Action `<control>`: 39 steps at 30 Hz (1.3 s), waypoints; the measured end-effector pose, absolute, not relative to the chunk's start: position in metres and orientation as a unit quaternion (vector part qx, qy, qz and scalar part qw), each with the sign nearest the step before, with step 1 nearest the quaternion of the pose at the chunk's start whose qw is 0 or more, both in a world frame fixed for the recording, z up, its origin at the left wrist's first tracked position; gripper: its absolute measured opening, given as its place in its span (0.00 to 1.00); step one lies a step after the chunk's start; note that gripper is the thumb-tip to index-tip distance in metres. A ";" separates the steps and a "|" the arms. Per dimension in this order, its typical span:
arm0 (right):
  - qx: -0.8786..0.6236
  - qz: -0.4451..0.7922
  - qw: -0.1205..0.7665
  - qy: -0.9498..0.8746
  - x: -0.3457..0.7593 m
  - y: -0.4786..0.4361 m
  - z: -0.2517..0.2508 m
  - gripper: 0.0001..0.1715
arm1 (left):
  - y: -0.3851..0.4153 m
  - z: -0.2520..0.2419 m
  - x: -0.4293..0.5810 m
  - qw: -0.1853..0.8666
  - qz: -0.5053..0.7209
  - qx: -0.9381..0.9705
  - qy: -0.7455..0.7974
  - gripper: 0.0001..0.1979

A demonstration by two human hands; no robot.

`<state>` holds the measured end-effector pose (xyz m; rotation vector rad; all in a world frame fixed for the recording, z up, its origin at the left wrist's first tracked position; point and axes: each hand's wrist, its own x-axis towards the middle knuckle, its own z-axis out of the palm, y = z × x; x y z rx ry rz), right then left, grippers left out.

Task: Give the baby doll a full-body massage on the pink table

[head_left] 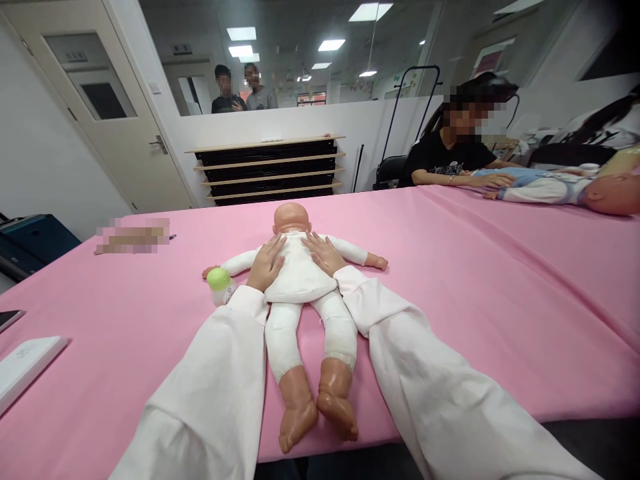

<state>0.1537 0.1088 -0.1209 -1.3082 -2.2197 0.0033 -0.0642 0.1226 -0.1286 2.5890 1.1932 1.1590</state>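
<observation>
A baby doll (pixel 300 277) in white cloth lies on the pink table cover (pixel 450 300), head away from me and bare feet at the near edge. My left hand (pixel 267 262) rests flat on the left side of its chest, fingers stretched out. On the right side of the chest lies my right hand (pixel 324 253), flat too, with its fingers spread. Both arms are in white sleeves. A small bottle with a green cap (pixel 220 283) stands by the doll's left arm, just beside my left wrist.
A white flat box (pixel 25 367) and a dark phone (pixel 7 319) lie at the table's left edge. At the far right a person in black handles another doll (pixel 560 188). A low shelf (pixel 265 170) and a door (pixel 100 100) stand behind; two people watch from beyond the partition.
</observation>
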 end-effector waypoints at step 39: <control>-0.717 -0.079 0.352 -0.597 0.175 0.114 -0.143 0.28 | 0.134 -0.141 -0.084 -0.001 0.460 0.688 0.562 0.21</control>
